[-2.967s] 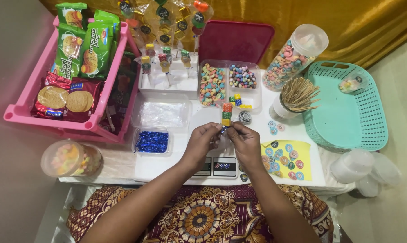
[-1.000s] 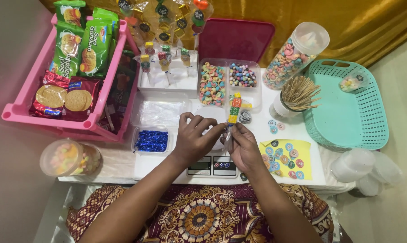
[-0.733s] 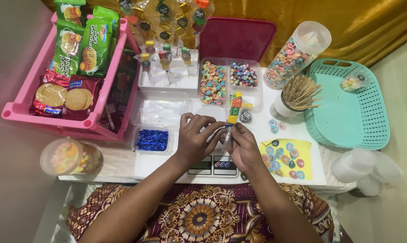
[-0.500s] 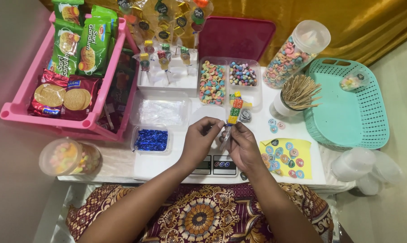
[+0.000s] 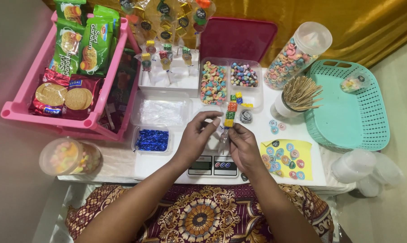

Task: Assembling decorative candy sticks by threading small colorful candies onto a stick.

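Observation:
My right hand (image 5: pixel 243 148) holds the lower end of a candy skewer (image 5: pixel 230 110) wrapped in clear plastic, with stacked orange, green and yellow cubes. My left hand (image 5: pixel 198 135) pinches the wrapper just below the cubes, fingers touching the right hand's. Both hands hover over a small digital scale (image 5: pixel 212 165) on the white table (image 5: pixel 122 157). A small silver coil of wire (image 5: pixel 246 116) lies just right of the skewer.
A tray of blue twist ties (image 5: pixel 152 140) lies left of my hands, and a yellow sticker sheet (image 5: pixel 288 158) lies to the right. Behind are trays of coloured cereal rings (image 5: pixel 213 82) and candies (image 5: pixel 244 74), a cup of wooden sticks (image 5: pixel 298 95), a teal basket (image 5: pixel 347 108), a pink biscuit rack (image 5: pixel 59 76), and finished skewers on a white stand (image 5: pixel 167 74).
Both hands stay together over the scale, working at the wrapper's neck. My left fingers have shifted up closer to the cubes. The skewer has tilted slightly.

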